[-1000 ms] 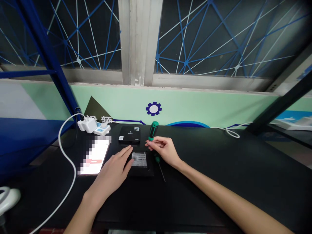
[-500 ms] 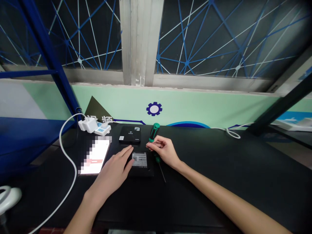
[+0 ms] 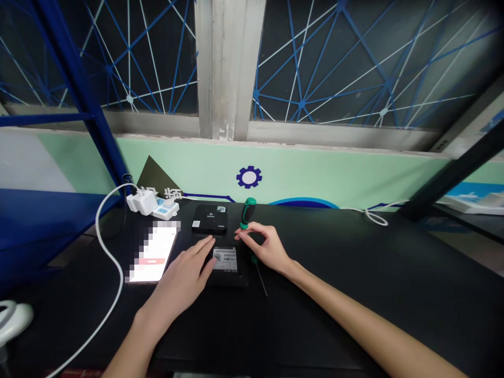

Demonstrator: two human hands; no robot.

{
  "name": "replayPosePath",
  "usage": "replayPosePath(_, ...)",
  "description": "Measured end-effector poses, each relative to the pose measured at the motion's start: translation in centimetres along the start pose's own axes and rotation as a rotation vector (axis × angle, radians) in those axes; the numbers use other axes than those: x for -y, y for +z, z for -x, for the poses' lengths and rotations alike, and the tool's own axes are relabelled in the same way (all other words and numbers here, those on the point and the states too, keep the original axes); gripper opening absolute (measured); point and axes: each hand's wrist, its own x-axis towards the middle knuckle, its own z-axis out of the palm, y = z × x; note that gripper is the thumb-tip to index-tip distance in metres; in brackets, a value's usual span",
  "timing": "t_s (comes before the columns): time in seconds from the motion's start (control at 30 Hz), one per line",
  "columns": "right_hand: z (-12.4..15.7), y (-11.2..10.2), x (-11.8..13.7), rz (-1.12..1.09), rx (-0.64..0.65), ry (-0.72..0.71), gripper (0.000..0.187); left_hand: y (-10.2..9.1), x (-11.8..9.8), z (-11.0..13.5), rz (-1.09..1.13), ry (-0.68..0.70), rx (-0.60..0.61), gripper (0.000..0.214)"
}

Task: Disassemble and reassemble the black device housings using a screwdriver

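Observation:
My left hand [image 3: 191, 268] lies flat with fingers stretched along the left side of a black box [image 3: 224, 279], its thumb touching the edge. A white printed label [image 3: 225, 259] faces up on that box. With fingers pinched, my right hand [image 3: 268, 247] grips a screwdriver [image 3: 248, 211] below its green-and-black handle, which stands nearly upright. Its tip is hidden behind the fingers, near the box's far right corner. Beside the box, partly under my right hand, lies a second screwdriver [image 3: 259, 273] with a thin shaft and a green end.
Behind the labelled box sits a smaller black box [image 3: 210, 218] with stickers. A phone [image 3: 155, 254] with a bright screen lies left of my left hand. White plugs sit on a power strip [image 3: 165, 208], and a white cable [image 3: 112, 252] runs down the black table [image 3: 315, 325].
The screwdriver's handle has shifted slightly left and stands a little more upright. My right hand's fingers have moved slightly with it. My left hand stays in place.

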Motion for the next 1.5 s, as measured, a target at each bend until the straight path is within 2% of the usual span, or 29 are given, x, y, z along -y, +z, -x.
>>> replayPosePath(0.33, 0.0, -0.3, 0.2, 0.035, 0.071, -0.042, 0.024, 0.1, 0.1, 0.0, 0.004, -0.001, -0.001, 0.051)
replayPosePath(0.73, 0.1, 0.0, -0.5, 0.033, 0.044, -0.058, 0.019, -0.2, -0.1, 0.0, -0.008, -0.013, 0.026, 0.052)
replayPosePath(1.1, 0.1, 0.1, -1.1, 0.11, -0.02, -0.038, 0.023, -0.4, -0.4, 0.0, -0.007, -0.026, 0.04, 0.052)
replayPosePath(1.33, 0.3, 0.1, -0.7, 0.161, -0.01, -0.101, 0.011, -0.2, -0.1, 0.0, 0.004, -0.001, 0.008, 0.051)
replayPosePath(1.5, 0.4, 0.0, -0.5, 0.153, -0.002, -0.126, 0.016, 0.0, 0.0, 0.0, -0.001, 0.002, -0.002, 0.051)
